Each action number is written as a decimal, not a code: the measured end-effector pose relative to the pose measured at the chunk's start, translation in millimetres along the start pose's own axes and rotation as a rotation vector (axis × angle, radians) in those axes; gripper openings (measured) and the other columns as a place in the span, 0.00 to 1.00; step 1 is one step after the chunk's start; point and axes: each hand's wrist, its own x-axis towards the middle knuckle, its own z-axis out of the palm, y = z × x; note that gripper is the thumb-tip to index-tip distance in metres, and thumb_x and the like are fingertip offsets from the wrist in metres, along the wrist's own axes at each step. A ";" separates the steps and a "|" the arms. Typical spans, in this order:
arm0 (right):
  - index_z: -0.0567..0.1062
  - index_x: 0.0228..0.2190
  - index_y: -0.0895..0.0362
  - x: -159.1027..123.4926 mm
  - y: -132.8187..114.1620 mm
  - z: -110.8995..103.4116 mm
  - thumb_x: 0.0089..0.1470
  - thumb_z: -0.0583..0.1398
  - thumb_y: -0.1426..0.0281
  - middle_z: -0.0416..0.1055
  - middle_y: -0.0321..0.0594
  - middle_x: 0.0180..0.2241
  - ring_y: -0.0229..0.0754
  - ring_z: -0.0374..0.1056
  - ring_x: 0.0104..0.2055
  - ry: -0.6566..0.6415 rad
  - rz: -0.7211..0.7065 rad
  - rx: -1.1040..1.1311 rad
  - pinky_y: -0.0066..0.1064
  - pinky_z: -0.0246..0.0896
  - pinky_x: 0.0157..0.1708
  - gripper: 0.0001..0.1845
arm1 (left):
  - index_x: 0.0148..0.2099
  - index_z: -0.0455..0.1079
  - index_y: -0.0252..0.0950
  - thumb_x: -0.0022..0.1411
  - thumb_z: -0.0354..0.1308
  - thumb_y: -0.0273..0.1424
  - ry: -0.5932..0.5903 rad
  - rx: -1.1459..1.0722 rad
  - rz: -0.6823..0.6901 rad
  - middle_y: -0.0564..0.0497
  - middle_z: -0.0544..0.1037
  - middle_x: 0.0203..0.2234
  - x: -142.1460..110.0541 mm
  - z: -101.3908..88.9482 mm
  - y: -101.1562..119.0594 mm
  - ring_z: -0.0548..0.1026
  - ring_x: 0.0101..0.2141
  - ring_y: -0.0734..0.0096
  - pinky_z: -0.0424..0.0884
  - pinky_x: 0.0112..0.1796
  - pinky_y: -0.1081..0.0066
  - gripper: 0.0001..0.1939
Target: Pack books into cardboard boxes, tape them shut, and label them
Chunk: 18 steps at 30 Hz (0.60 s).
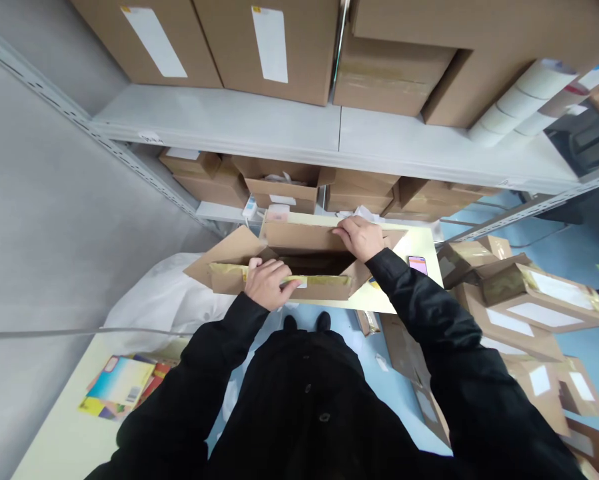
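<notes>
An open cardboard box [299, 241] stands on a pale table [379, 300] in front of me, its flaps spread outward. My left hand [266, 283] grips the near flap, where yellowish tape runs along the edge. My right hand [360, 238] rests on the far flap, fingers curled over its top edge. The inside of the box is dark and I cannot see what it holds. A phone [418, 265] with a pink screen lies on the table just right of the box.
Grey metal shelving [279, 123] holds several cardboard boxes above and behind the table. More taped boxes [529, 300] are piled on the blue floor at right. A white plastic bag [164, 300] lies at left, and colourful booklets [122, 387] on a near table.
</notes>
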 end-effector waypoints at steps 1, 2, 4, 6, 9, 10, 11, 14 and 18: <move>0.75 0.34 0.58 1.1 -0.4 -3.7 0.62 0.49 0.59 0.75 0.46 0.35 0.43 0.66 0.36 0.008 0.006 -0.002 0.29 0.47 0.27 0.20 | 0.25 0.65 0.37 0.59 0.54 0.41 -0.032 -0.013 0.007 0.52 0.73 0.22 0.5 -3.6 4.1 0.70 0.28 0.68 0.52 0.35 0.62 0.15; 0.75 0.35 0.58 2.3 -1.2 -7.6 0.62 0.49 0.59 0.75 0.46 0.35 0.43 0.66 0.36 0.018 0.009 -0.005 0.29 0.47 0.27 0.20 | 0.25 0.65 0.37 0.59 0.53 0.41 -0.066 -0.028 0.018 0.52 0.73 0.22 1.1 -7.9 8.8 0.70 0.29 0.68 0.52 0.35 0.62 0.15; 0.75 0.35 0.58 4.3 -4.0 -14.1 0.62 0.49 0.58 0.74 0.46 0.35 0.43 0.66 0.36 0.038 0.004 -0.015 0.30 0.47 0.27 0.21 | 0.25 0.65 0.37 0.60 0.52 0.42 -0.125 -0.055 0.046 0.52 0.74 0.23 2.2 -15.9 18.7 0.70 0.29 0.67 0.52 0.35 0.62 0.16; 0.75 0.35 0.58 5.6 -7.4 -14.8 0.63 0.48 0.58 0.74 0.47 0.35 0.44 0.66 0.37 0.045 -0.008 -0.026 0.30 0.47 0.28 0.21 | 0.26 0.65 0.37 0.61 0.50 0.43 -0.170 -0.069 0.061 0.52 0.74 0.23 3.1 -19.9 25.9 0.71 0.29 0.67 0.52 0.34 0.62 0.17; 0.75 0.35 0.58 6.5 -9.2 -2.1 0.63 0.48 0.59 0.75 0.47 0.35 0.44 0.66 0.37 0.040 -0.005 -0.033 0.30 0.48 0.28 0.21 | 0.27 0.65 0.37 0.61 0.49 0.44 -0.228 -0.067 0.036 0.51 0.74 0.25 5.6 -14.7 27.1 0.72 0.30 0.66 0.52 0.35 0.61 0.18; 0.75 0.35 0.58 6.2 -8.3 4.5 0.63 0.48 0.59 0.75 0.47 0.35 0.44 0.66 0.37 0.038 0.000 -0.034 0.30 0.48 0.28 0.21 | 0.27 0.65 0.37 0.61 0.49 0.45 -0.246 -0.067 0.023 0.51 0.75 0.25 6.8 -10.6 25.3 0.72 0.31 0.66 0.52 0.35 0.61 0.18; 0.75 0.35 0.58 5.6 -6.8 11.4 0.63 0.48 0.59 0.75 0.47 0.35 0.44 0.66 0.37 0.035 0.002 -0.035 0.30 0.48 0.29 0.21 | 0.28 0.65 0.37 0.61 0.49 0.45 -0.262 -0.068 0.012 0.51 0.75 0.26 8.0 -5.8 23.1 0.72 0.31 0.65 0.53 0.35 0.61 0.18; 0.75 0.35 0.59 2.2 0.3 28.3 0.63 0.48 0.59 0.74 0.48 0.35 0.45 0.65 0.37 0.025 -0.002 -0.024 0.30 0.48 0.30 0.22 | 0.29 0.67 0.38 0.60 0.50 0.44 -0.288 -0.080 -0.010 0.51 0.76 0.28 11.2 9.0 17.5 0.73 0.33 0.64 0.53 0.36 0.60 0.16; 0.75 0.35 0.59 0.2 8.3 32.5 0.63 0.47 0.60 0.74 0.48 0.34 0.45 0.65 0.38 -0.004 -0.053 -0.001 0.32 0.50 0.35 0.22 | 0.31 0.68 0.38 0.58 0.54 0.44 -0.276 -0.102 -0.070 0.50 0.78 0.30 12.7 23.1 15.5 0.73 0.35 0.61 0.53 0.38 0.59 0.15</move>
